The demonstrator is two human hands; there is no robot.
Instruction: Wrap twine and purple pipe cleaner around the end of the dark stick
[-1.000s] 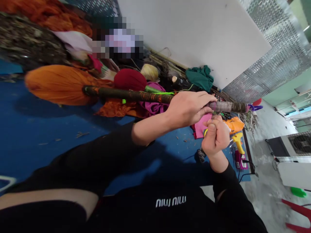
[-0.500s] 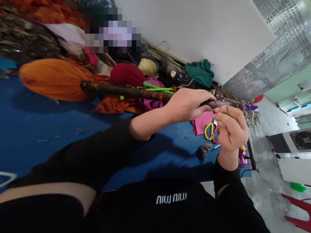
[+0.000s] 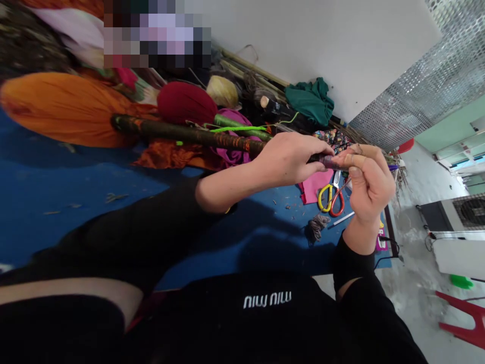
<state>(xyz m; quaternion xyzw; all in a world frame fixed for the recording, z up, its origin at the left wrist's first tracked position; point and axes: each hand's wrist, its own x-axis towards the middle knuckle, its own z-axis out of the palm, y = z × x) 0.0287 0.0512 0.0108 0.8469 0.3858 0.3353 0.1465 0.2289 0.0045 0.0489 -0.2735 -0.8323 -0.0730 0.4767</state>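
Note:
A long dark stick, wound in places with orange and purple-grey thread, runs across in front of me. Its left end meets a bulging orange cloth bundle. My left hand is closed around the stick near the wound part. Just right of it, my right hand has its fingers closed over the thread-wound section; whether a loose thread is pinched there too is hard to see. Below the hands lie scissors with one yellow and one red handle, a pink cloth and a grey yarn bundle.
The blue work surface carries scattered scraps. Behind the stick are a dark red bundle, a green cloth and long poles. A white board stands at the back. A red stool is on the floor at right.
My right hand has risen from just below the stick onto its wound section, uncovering more of the scissors. My left hand keeps its hold. The view has shifted slightly.

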